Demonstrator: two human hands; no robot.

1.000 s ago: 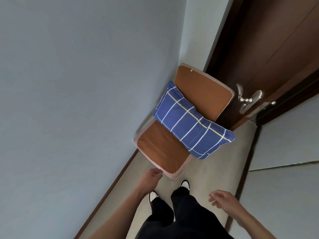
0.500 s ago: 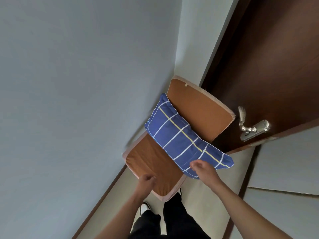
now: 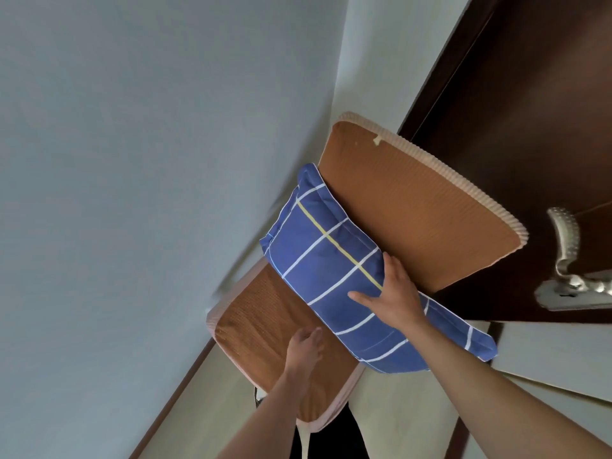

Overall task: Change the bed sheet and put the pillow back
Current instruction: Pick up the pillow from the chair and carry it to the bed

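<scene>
A blue pillow (image 3: 331, 260) with white and yellow stripes lies across a brown chair (image 3: 414, 210), leaning on its backrest, one end sticking out past the seat to the right. My right hand (image 3: 394, 293) lies flat on the pillow's middle, fingers spread, fingertips at its upper edge by the backrest. Just short of the pillow's lower edge, my left hand (image 3: 304, 342) hovers over the seat (image 3: 258, 319), fingers loosely curled and holding nothing. No bed or sheet is in view.
The chair stands in a corner between a pale grey wall (image 3: 132, 160) on the left and a dark brown door (image 3: 530, 127) with a metal lever handle (image 3: 566, 246) on the right. Light floor (image 3: 397, 409) and my legs show below.
I have come closer to the chair. My right hand went from the pillow's lower right end up onto its middle. My left hand moved forward over the seat toward the pillow.
</scene>
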